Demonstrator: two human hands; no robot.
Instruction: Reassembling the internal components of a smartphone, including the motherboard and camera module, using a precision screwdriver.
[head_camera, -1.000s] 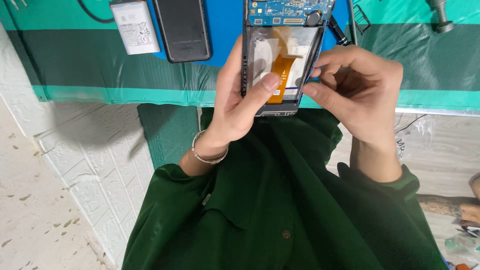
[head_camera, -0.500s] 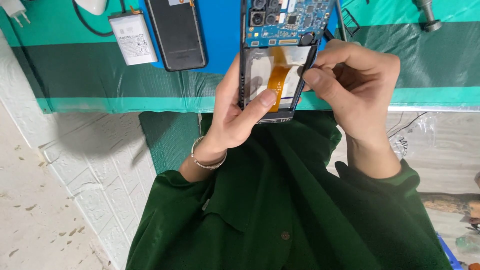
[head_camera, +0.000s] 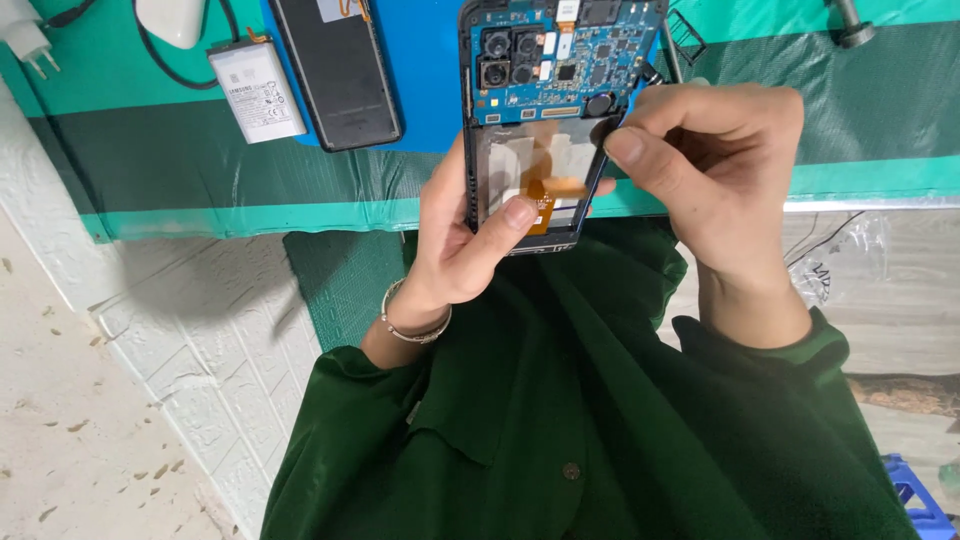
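An opened phone with a blue circuit board, camera modules and an orange flex cable is held over the edge of the green table. My left hand grips its lower left side, thumb pressed on the orange cable inside the frame. My right hand pinches at the phone's right edge with thumb and forefinger; a thin dark tool tip shows just above those fingers. A bracelet circles my left wrist, and both arms wear dark green sleeves.
On the blue mat lies a dark phone back cover. Left of it sit a white battery, a white rounded object with a black cable, and a white plug. A metal tool lies at the top right.
The view has closed in on the phone and shifted. My right fingers moved up along the phone's right edge toward the board; the orange cable now lies flatter under my left thumb.
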